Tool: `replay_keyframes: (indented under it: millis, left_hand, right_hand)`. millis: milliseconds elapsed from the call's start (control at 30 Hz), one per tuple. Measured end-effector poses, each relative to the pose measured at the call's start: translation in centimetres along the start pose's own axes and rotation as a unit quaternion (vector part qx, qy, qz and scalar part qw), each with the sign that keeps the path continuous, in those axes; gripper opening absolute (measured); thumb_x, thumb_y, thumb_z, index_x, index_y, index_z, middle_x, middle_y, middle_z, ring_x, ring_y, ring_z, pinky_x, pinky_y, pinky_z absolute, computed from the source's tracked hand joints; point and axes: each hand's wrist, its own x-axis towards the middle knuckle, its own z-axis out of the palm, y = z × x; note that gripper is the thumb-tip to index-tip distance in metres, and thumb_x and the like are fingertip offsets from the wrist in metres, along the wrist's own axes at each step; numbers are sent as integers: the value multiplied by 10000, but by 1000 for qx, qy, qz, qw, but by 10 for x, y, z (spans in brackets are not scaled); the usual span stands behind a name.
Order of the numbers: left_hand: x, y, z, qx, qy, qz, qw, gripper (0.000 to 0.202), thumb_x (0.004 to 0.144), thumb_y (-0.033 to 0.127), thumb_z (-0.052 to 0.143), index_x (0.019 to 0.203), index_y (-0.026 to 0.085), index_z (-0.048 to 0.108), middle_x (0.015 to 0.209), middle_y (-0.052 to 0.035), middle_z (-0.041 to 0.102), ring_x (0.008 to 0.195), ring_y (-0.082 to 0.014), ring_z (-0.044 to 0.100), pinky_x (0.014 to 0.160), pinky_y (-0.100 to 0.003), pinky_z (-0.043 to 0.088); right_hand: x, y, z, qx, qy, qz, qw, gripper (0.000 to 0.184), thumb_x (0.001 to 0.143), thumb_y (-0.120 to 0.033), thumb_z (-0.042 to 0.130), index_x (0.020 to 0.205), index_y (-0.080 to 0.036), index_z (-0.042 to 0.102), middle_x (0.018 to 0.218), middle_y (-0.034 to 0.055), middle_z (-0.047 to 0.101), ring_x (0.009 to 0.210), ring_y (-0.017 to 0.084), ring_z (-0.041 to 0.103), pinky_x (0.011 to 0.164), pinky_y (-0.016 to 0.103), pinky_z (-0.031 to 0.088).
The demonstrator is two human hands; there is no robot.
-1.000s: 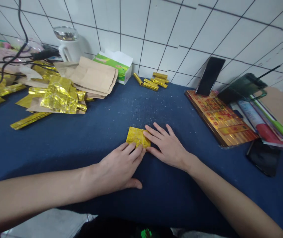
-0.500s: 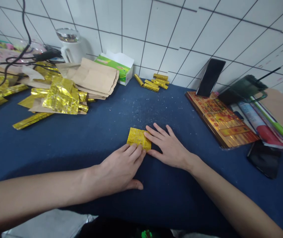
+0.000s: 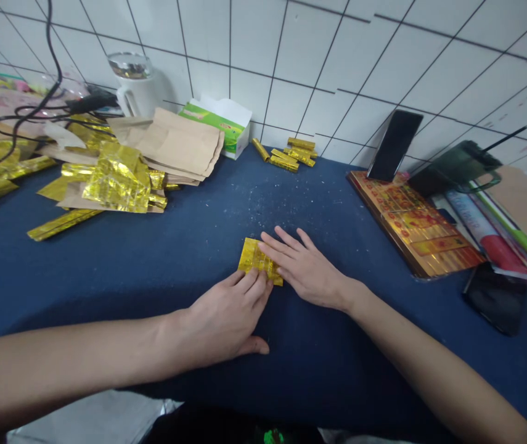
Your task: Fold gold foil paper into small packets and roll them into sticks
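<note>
A small square of gold foil paper lies flat on the dark blue table, creased across its surface. The fingertips of my left hand press on its near edge, with the thumb stretched out to the side on the tabletop. My right hand rests over the right part of the foil, fingers spread and palm down. Neither hand grips the paper; both lie on it. The foil's right side is partly hidden under my right fingers.
Several rolled gold foil pieces lie by the tiled wall. At left are gold foil sheets, brown paper, a green tissue box, a white mug and a black cable. A phone leans above an orange-gold box.
My right hand has slid left, further over the foil paper. My left hand stays at the near edge. The view has shifted slightly.
</note>
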Motion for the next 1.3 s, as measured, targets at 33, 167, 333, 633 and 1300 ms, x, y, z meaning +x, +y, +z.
replay_keyframes:
  millis: [33, 167, 333, 633, 1300]
  left_hand:
    - [0, 0, 0, 0, 2, 1, 1000, 831, 757, 651, 439, 1263, -7, 399, 1256, -226, 466, 1191, -326, 388, 997, -425, 294]
    - [1, 0, 0, 2, 1, 3, 1000, 821, 759, 645, 444, 1259, -5, 403, 1255, -222, 469, 1195, -324, 386, 996, -423, 296]
    - [-4, 4, -4, -9, 14, 6, 1000, 742, 769, 616, 461, 1212, 21, 458, 1238, -215, 490, 1169, -316, 422, 972, -413, 328]
    - [-7, -39, -20, -39, 42, -81, 995, 528, 841, 490, 453, 1170, 83, 521, 1149, -155, 579, 1092, -284, 509, 911, -425, 382]
    - [-15, -28, -15, -7, -50, -40, 998, 810, 618, 678, 575, 1193, 108, 537, 1281, -183, 474, 1181, -334, 435, 999, -472, 267]
  right_hand:
    - [2, 1, 0, 7, -7, -11, 1000, 525, 878, -132, 278, 1391, -210, 199, 1476, 6, 167, 1348, 228, 77, 1032, 566, 171]
    - [5, 4, 0, 30, -36, -30, 998, 498, 893, -179, 270, 1386, -228, 220, 1470, -10, 190, 1346, 226, 91, 1037, 566, 163]
    - [4, 4, 1, 34, -33, -25, 999, 501, 892, -188, 263, 1388, -235, 215, 1467, -13, 196, 1345, 231, 98, 1035, 581, 156]
    - [5, 5, 5, 31, -32, -15, 999, 525, 883, -172, 294, 1390, -263, 197, 1465, -15, 205, 1345, 230, 101, 1031, 588, 154]
    - [4, 4, 1, 25, -42, -23, 999, 528, 874, -155, 294, 1386, -258, 218, 1466, -23, 201, 1346, 229, 93, 1035, 580, 158]
